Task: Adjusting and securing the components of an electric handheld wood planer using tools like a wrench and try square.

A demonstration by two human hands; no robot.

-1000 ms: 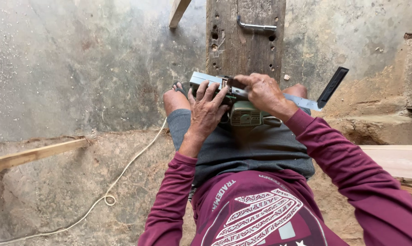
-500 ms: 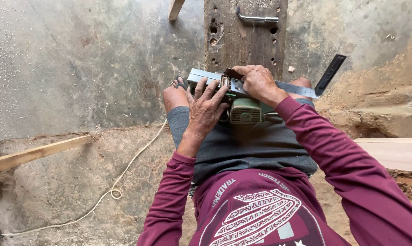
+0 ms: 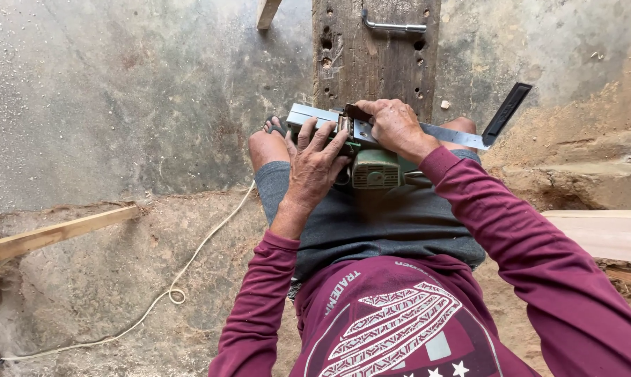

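The grey concrete floor fills the upper left of the frame, dusted with sawdust, and turns to sandy dirt lower down. A weathered dark wooden plank with bolt holes and a bent metal handle stands at top centre. A pale wooden batten lies at the left edge, a pale board at the right, and a white cord loops across the dirt.

At centre, on the person's lap, rests the green electric hand planer, turned so its grey metal sole faces up. Across it lies a steel try square with a black handle that runs toward the upper right.

The left hand lies spread over the planer body, fingers open and pressing, steadying it. The right hand is closed over the square's blade where it crosses the sole; what its fingertips grip underneath is hidden.

To do this well, I judge the blade should sit flat on the sole while the left hand stops the planer from rocking on the lap.
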